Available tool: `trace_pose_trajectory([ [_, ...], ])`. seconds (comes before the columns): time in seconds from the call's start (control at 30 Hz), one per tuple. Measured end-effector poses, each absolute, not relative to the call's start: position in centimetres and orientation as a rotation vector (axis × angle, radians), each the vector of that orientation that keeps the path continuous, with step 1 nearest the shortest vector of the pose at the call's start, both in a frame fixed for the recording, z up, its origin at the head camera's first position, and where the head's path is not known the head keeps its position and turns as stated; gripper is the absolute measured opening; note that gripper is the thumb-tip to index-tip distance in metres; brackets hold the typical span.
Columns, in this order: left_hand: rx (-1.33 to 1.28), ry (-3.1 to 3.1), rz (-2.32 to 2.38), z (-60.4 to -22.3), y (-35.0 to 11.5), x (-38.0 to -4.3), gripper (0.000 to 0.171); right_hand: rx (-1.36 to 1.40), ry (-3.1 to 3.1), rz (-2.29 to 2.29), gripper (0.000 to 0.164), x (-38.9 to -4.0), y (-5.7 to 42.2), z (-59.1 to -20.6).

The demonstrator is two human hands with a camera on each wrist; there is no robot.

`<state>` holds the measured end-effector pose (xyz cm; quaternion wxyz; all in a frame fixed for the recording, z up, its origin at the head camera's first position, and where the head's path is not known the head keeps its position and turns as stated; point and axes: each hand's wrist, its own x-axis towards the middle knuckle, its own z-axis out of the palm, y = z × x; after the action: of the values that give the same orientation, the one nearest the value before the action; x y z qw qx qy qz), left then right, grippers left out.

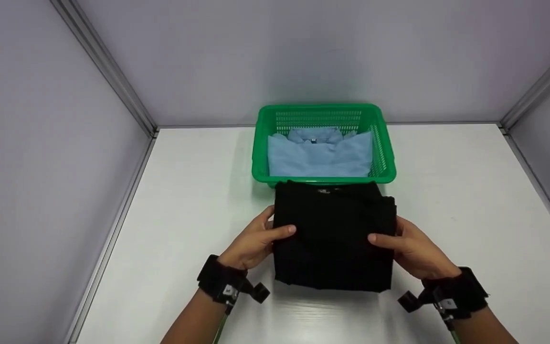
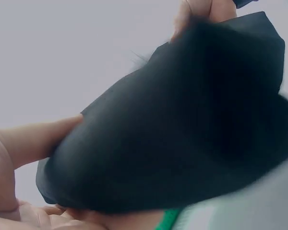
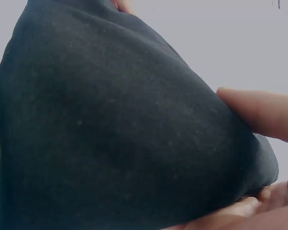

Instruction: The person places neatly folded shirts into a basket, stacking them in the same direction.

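Note:
A folded black T-shirt (image 1: 332, 243), with a small printed mark at its neckline, is held up by both hands in front of the basket. My left hand (image 1: 256, 239) grips its left edge, thumb on top and fingers underneath. On the opposite edge my right hand (image 1: 413, 246) pinches the cloth the same way. Both wrist views show the dark cloth (image 2: 163, 124) between thumb and fingers. Just beyond the shirt stands a green plastic basket (image 1: 258, 143). Inside it lies a folded light blue collared shirt (image 1: 320, 155).
The white table (image 1: 184, 200) carries the basket near its back edge. Pale panels (image 1: 303, 52) enclose the table at the back and both sides, joined by grey metal corner strips (image 1: 108, 67). A black strap with a small camera (image 1: 222, 282) sits on each wrist.

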<state>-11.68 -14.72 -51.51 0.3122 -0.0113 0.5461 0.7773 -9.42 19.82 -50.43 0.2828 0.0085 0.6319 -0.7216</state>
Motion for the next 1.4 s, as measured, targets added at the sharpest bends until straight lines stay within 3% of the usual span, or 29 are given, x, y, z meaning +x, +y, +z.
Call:
trace_pose_trajectory([
  [0.47,0.053,1.453,2.098,-49.3,-14.9,-14.4,0.078,0.025,1.675,-1.99,0.062,-11.7,19.6,-48.6],
  [0.93,0.049,1.303,2.2,-48.5,-15.1,-18.3,0.072,0.104,1.358,-2.211,0.04,-15.0,19.8,-48.2],
  [1.4,0.109,1.216,2.267,-49.8,-16.5,-20.7,0.072,0.131,1.334,-2.272,0.051,-17.2,18.3,-49.3],
])
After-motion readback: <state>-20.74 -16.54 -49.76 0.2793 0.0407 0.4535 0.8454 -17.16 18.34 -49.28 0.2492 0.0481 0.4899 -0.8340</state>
